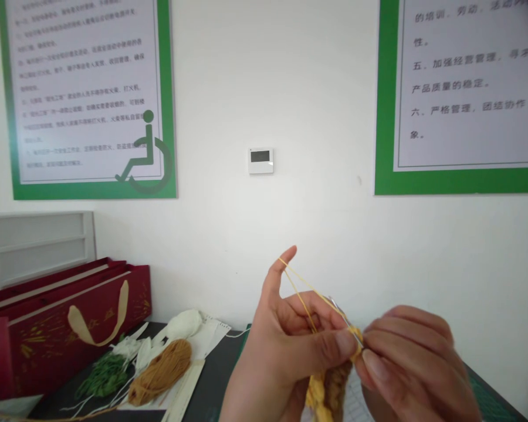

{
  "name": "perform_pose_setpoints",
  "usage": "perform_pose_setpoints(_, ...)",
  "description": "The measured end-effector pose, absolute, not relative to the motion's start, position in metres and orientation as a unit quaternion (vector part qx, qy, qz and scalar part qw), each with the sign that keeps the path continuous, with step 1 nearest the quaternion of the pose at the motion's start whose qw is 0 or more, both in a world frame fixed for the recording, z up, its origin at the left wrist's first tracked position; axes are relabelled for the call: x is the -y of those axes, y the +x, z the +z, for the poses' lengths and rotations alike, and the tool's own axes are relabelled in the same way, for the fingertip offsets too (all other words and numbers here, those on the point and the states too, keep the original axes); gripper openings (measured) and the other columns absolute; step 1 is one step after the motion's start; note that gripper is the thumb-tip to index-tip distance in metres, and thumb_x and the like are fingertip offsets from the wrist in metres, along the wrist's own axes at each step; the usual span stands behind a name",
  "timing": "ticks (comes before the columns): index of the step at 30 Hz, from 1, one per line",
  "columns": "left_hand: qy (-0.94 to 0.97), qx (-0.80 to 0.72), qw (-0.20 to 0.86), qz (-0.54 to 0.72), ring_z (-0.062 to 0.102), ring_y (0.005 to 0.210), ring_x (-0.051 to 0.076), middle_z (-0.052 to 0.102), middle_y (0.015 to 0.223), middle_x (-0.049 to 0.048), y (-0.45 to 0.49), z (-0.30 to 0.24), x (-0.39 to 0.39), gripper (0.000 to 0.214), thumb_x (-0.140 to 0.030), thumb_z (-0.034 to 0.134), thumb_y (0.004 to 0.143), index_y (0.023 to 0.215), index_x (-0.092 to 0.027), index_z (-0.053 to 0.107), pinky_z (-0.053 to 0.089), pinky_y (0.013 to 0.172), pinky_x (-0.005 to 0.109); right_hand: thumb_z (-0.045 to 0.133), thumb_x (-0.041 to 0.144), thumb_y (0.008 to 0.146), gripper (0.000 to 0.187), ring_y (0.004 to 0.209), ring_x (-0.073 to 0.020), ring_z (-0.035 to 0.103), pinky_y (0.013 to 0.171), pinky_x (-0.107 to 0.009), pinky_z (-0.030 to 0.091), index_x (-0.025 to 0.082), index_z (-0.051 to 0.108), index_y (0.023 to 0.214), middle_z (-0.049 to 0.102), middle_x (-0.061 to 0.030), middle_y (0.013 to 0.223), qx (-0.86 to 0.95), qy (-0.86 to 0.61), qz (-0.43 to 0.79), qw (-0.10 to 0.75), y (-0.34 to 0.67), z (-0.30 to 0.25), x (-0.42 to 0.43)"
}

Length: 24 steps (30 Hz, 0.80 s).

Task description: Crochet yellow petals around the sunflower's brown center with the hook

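My left hand [286, 340] is raised in front of the wall, index finger up with yellow yarn [300, 290] looped over its tip, thumb and other fingers pinching a yellow crocheted piece [328, 390]. My right hand [416, 363] is closed on a thin metal crochet hook [344, 316], whose tip points up-left into the yarn strands. The crocheted piece hangs below between both hands; its lower part is cut off by the frame edge.
On the dark table at left lie a brown yarn skein [162, 370], a green yarn bundle [103, 375], white yarn [182, 324] and papers. A red gift bag [70, 328] stands at far left before a white shelf [39, 243]. Green-framed posters hang on the wall.
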<state>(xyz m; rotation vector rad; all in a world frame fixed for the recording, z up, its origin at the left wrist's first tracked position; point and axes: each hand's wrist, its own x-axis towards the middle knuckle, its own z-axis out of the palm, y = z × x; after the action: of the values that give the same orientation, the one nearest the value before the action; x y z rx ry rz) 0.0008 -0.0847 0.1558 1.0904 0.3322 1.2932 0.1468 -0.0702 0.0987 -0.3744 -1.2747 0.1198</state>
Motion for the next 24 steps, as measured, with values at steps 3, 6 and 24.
perform_pose_setpoints(3, 0.474, -0.107, 0.698, 0.526, 0.065, 0.067, 0.014, 0.071, 0.077, 0.0002, -0.003, 0.155, 0.084, 0.119, -0.003, 0.088, 0.065, 0.158, -0.033, 0.021, 0.050, 0.070, 0.028, 0.075, 0.027, 0.088, 0.012, 0.058, -0.0179, 0.058, 0.058, -0.038, 0.049, 0.035, 0.077, 0.096, 0.070, -0.0003, 0.066, 0.628, -0.071, 0.026, 0.774, 0.139, 0.109, 0.071)
perform_pose_setpoints(6, 0.495, -0.103, 0.685, 0.524, 0.065, 0.070, 0.015, 0.070, 0.076, -0.0007, -0.005, 0.157, 0.085, 0.120, -0.006, 0.088, 0.065, 0.158, -0.039, 0.019, 0.049, 0.071, 0.028, 0.069, 0.037, 0.092, 0.005, 0.056, -0.0157, 0.051, 0.049, -0.029, 0.041, 0.032, 0.069, 0.090, 0.059, 0.0013, 0.062, 0.577, -0.070, 0.245, 0.776, 0.135, 0.120, 0.073)
perform_pose_setpoints(24, 0.581, -0.180, 0.544, 0.579, 0.050, 0.061, 0.012, 0.068, 0.073, -0.0020, -0.006, 0.159, 0.087, 0.112, -0.015, 0.088, 0.071, 0.158, -0.036, 0.021, 0.037, 0.062, 0.027, 0.061, 0.045, 0.096, 0.031, 0.060, -0.0135, 0.047, 0.058, -0.026, 0.044, 0.023, 0.055, 0.075, 0.051, 0.0020, 0.065, 0.529, -0.136, 0.507, 0.667, 0.137, 0.127, 0.068)
